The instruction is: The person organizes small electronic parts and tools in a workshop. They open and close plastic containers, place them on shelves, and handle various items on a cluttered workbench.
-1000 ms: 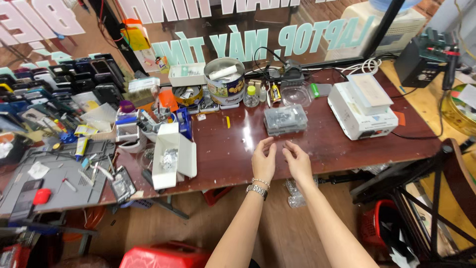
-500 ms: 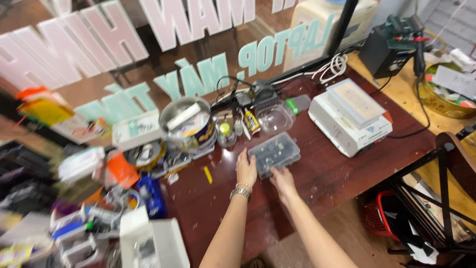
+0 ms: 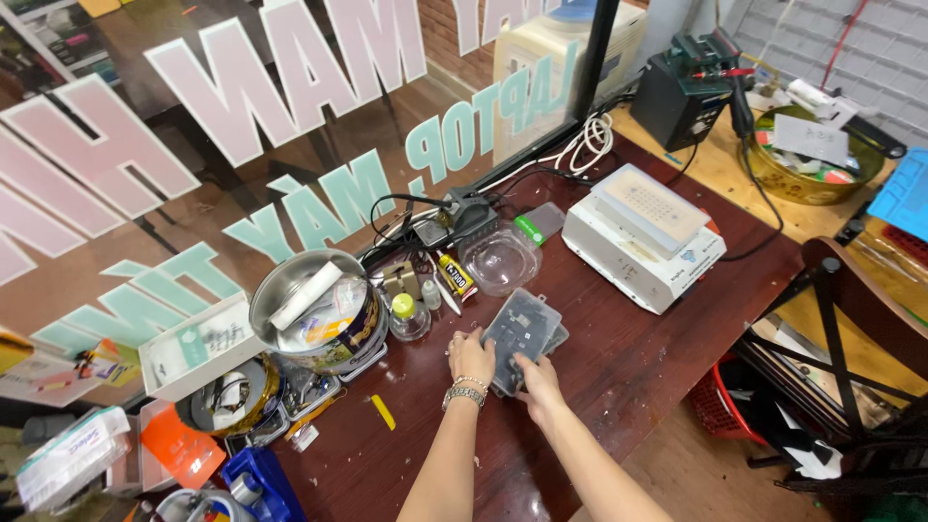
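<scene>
While both hands (image 3: 503,372) grip it, case (image 3: 520,333) tilts upper-right.

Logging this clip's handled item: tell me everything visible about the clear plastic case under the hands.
The clear plastic case is a flat, rounded-corner box of see-through grey-tinted plastic, with small dark parts showing dimly inside. It lies tilted on the dark red-brown table, seemingly atop a second similar case at its right edge. The left hand rests against its left side; the right hand holds its near end, fingers on the lid. Whether it is latched cannot be told.
</scene>
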